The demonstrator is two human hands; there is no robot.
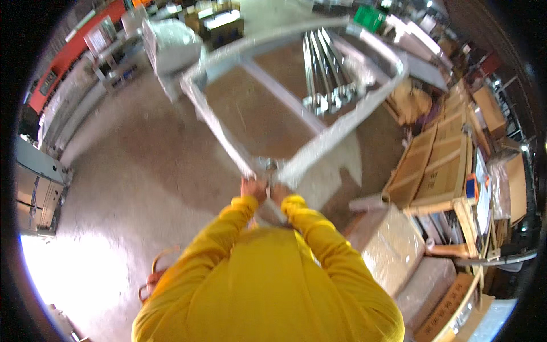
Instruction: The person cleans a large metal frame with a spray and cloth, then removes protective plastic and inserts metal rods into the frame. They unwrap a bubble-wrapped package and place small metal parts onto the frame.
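A large frame (pixel 213 122) wrapped in whitish film stretches away in front of me, its near corner pointing at my body. Both my arms, in yellow sleeves, reach forward to that corner. My left hand (pixel 253 188) is closed on the left side of the corner. Close beside it, my right hand (pixel 279 192) is closed at the right side of the same corner; its fingers are partly hidden. A small metallic part (pixel 266 164) shows just beyond my hands. Several shiny metal bars (pixel 322 62) lie across the frame's far right part, beyond a pale crossbar (pixel 282 94).
On the right stand a large cardboard crate (pixel 430 162) with wooden edging and a film-wrapped box (pixel 393 245). A wrapped upright bundle (pixel 174 51) is at the far left, near a red beam (pixel 77 54). A green crate (pixel 369 18) sits at the back. Grey cabinets (pixel 37 188) line the left edge.
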